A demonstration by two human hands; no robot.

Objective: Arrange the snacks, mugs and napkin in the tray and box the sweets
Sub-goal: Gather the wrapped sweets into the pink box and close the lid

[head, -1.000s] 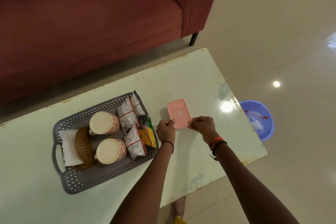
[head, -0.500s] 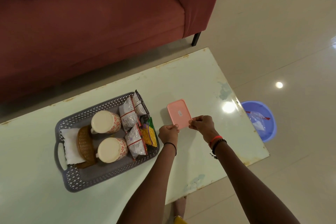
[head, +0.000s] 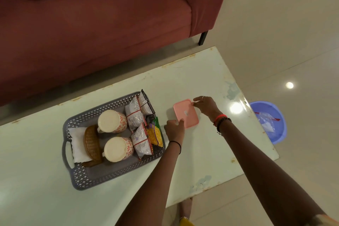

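On the table, left grip presses the near corner of the pink box, right grip pinches its far corner.

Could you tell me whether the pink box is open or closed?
Closed: the pink box shows only its flat top, no contents; the left hand presses its near corner, the right hand pinches the far one.
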